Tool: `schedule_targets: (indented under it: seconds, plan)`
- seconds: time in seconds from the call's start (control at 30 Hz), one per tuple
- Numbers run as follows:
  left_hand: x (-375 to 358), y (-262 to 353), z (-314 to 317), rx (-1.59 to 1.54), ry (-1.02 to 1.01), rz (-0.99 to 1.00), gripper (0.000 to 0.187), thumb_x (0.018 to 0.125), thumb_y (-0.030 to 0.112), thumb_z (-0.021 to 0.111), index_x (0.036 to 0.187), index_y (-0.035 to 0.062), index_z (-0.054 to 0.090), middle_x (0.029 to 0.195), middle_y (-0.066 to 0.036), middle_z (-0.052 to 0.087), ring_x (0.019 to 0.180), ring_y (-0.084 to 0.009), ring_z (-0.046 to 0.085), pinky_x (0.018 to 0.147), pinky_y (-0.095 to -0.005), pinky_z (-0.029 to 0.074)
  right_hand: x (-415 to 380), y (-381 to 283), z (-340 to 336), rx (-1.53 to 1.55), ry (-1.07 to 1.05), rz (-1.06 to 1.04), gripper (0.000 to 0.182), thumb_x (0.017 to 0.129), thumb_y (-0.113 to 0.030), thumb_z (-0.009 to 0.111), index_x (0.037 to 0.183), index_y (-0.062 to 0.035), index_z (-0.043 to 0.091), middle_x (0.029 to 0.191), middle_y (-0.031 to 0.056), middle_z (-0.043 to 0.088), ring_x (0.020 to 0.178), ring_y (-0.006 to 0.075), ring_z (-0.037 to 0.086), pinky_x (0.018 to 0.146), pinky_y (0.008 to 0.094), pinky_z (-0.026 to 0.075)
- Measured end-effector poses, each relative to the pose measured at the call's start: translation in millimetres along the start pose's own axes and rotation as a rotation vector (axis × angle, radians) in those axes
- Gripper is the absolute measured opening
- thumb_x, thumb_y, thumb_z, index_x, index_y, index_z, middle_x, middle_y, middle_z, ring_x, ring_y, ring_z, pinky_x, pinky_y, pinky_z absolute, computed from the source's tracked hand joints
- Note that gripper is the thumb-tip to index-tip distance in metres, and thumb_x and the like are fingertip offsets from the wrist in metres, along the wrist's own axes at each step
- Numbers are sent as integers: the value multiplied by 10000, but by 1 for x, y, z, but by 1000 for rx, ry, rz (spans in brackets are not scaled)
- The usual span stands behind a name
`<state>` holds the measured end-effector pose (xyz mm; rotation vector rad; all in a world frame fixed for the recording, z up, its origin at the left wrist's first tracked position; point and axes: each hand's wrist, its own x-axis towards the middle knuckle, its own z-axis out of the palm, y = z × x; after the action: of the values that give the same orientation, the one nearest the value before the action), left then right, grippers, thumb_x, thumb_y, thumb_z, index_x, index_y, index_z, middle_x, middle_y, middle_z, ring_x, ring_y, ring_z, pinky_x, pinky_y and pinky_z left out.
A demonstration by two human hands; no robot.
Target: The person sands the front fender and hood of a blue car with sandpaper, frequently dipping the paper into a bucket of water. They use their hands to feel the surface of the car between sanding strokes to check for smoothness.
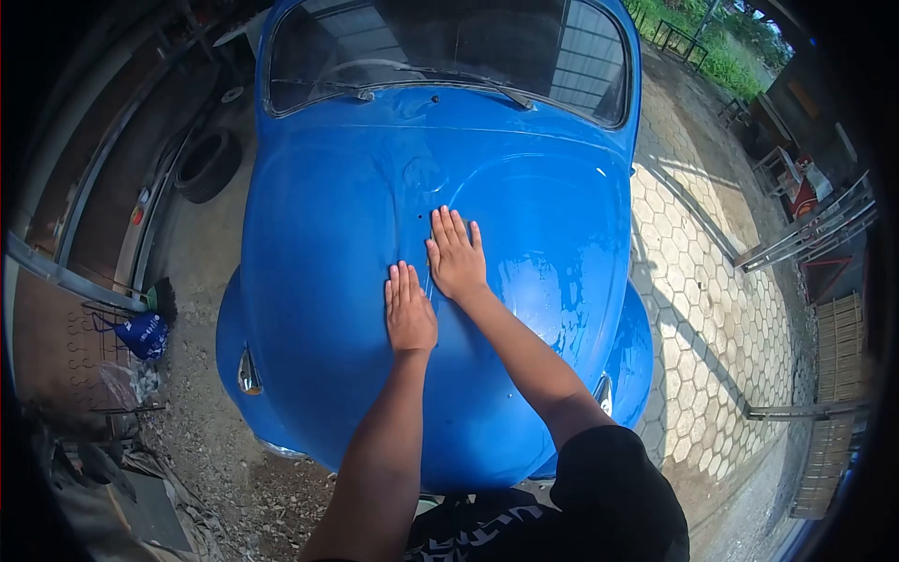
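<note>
The rounded front hood (328,215) of a blue car fills the middle of the head view, with wet, shiny patches on it. My left hand (410,314) rests on the hood near its centre line, fingers stretched forward and close together. Just ahead and to the right, my right hand (457,258) lies flat on the same panel, its fingers partly spread. A thin darker edge shows beside the right fingers; whether something lies under that palm I cannot make out. Beyond the hands are the windshield (459,47) and its wipers (510,94).
To the left a tire (208,165) lies on the ground, and a blue bag (143,335) hangs by a rack. Hexagonal paving (712,375) runs along the right side. Metal rails (810,234) and a bamboo screen (838,351) stand at the far right.
</note>
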<state>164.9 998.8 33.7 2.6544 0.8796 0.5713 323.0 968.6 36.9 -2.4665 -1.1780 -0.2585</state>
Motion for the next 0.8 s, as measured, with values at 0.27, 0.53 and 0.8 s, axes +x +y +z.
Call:
schedule_targets:
  seconds: [0.27, 0.53, 0.8]
  plan:
    - [-1, 0, -1, -18, 18, -4, 530, 1112, 155, 375, 1599, -53, 402, 1713, -183, 351, 1629, -316, 238, 1343, -455, 169, 65, 15, 9, -74, 99, 130, 644, 1148, -435, 288, 1678, -70, 311, 1740, 132, 320, 1621, 281, 258, 1324, 513, 141]
    - [-1, -1, 4, 74, 1, 5, 549, 1112, 167, 392, 1621, -38, 367, 1740, -159, 301, 1641, -293, 201, 1351, -428, 142, -64, 119, -55, -145, 48, 395, 633, 1140, -418, 315, 1688, -100, 303, 1747, 130, 304, 1627, 294, 247, 1325, 538, 116]
    - [-3, -1, 2, 85, 10, 43, 548, 1109, 160, 385, 1612, -58, 370, 1736, -173, 306, 1640, -318, 198, 1348, -444, 141, -100, 68, -41, -37, 54, 199, 636, 1133, -435, 348, 1663, -83, 352, 1731, 143, 334, 1609, 324, 285, 1317, 539, 153]
